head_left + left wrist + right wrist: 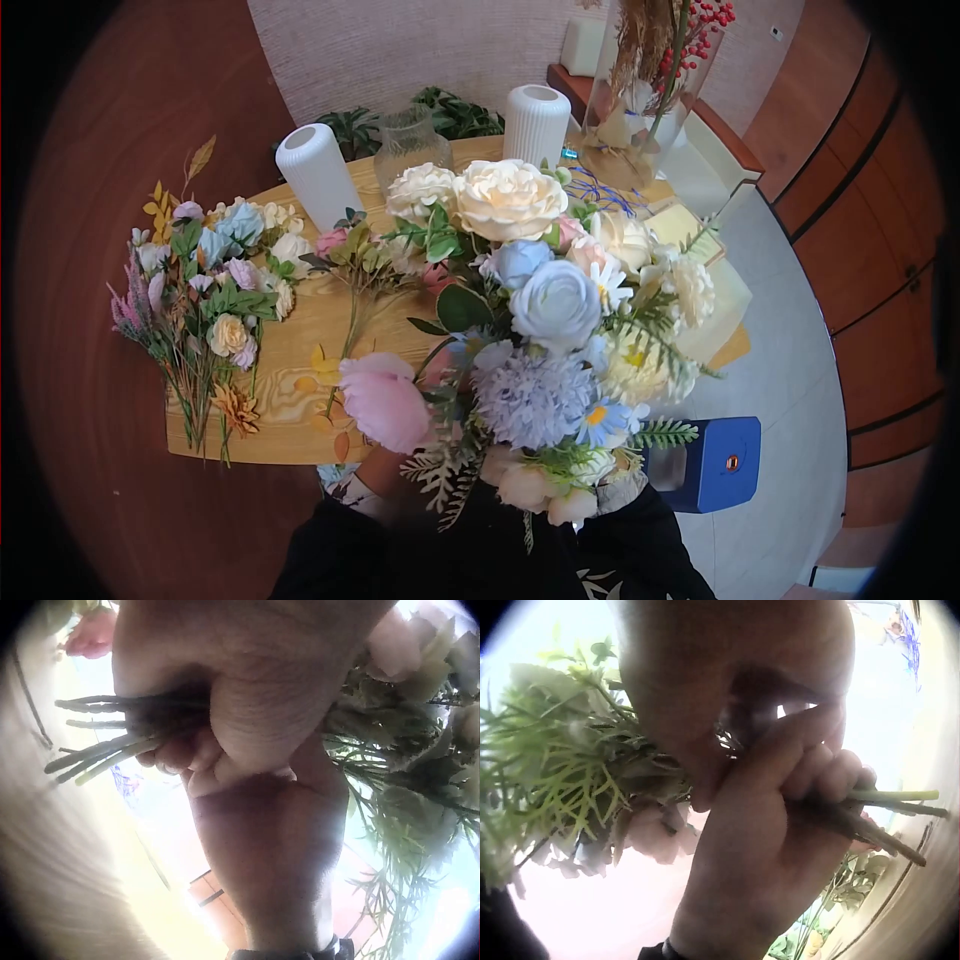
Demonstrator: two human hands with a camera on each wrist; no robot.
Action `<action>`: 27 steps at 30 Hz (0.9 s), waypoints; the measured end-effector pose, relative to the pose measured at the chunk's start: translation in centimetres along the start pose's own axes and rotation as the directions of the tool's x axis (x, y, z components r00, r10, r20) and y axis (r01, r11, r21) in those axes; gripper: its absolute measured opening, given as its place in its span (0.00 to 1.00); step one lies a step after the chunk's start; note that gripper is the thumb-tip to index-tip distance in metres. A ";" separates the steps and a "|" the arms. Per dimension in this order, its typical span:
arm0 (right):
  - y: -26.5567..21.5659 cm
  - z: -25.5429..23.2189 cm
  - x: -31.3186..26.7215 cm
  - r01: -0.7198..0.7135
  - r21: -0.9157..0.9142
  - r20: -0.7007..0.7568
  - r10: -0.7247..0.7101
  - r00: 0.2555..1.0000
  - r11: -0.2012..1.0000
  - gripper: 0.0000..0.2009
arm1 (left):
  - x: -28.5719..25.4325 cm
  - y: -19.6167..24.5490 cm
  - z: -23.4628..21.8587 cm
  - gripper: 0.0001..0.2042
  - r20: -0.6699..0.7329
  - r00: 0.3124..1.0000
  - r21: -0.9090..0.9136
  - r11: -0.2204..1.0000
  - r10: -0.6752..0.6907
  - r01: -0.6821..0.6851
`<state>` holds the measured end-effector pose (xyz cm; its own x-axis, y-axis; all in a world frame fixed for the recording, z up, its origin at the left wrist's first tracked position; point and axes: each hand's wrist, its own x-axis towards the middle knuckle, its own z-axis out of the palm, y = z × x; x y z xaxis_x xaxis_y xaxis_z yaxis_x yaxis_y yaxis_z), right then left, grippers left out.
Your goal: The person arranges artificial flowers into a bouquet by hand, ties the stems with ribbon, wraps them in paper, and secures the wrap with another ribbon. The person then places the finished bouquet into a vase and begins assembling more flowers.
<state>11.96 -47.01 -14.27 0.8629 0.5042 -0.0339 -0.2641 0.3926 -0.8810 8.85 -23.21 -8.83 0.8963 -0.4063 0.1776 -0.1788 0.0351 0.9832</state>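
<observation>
A large bouquet of artificial flowers [555, 305] fills the middle of the head view, with cream, pale blue and pink blooms and fern leaves. Both hands are mostly hidden beneath it there. In the left wrist view my left hand [262, 690] grips the bundled stems [97, 754] low down, their cut ends poking out past the fingers. My right hand [727, 660] curls thumb and fingers round the same bouquet closer to the blooms, right beside the left hand. Green fern sprigs [577, 757] spread out past the right hand.
More loose flowers [215, 290] lie on the left of the wooden table [300, 370]. White ribbed vases [318, 175] and a clear glass vase [410, 150] stand behind. A tall glass vase [640, 110] holds red berries. A blue stool [725, 465] is at right.
</observation>
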 end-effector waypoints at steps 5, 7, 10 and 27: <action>1.1 -3.4 -6.1 0.023 -0.005 0.033 -0.023 0.999 1.000 0.21 | 5.1 1.5 1.2 0.27 -0.004 1.000 -0.025 0.999 0.019 -0.019; 1.7 -4.7 -8.4 0.036 -0.011 0.050 -0.036 0.998 0.999 0.21 | 4.1 1.6 1.1 0.27 -0.006 0.999 -0.034 0.999 0.033 -0.033; 0.7 -4.7 -6.8 0.054 -0.022 0.078 -0.052 0.996 0.998 0.21 | 4.6 2.2 1.4 0.27 -0.014 0.998 -0.047 0.997 0.055 -0.055; -11.1 9.3 7.0 -0.038 0.114 0.051 0.033 0.998 0.993 0.10 | 6.0 5.4 3.1 0.14 0.006 1.000 -0.230 0.973 0.002 0.000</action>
<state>16.90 -40.72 -0.36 0.8307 0.5553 -0.0385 -0.3443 0.4582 -0.8194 12.00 -28.31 -2.62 0.8935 -0.4120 0.1789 -0.0809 0.2442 0.9663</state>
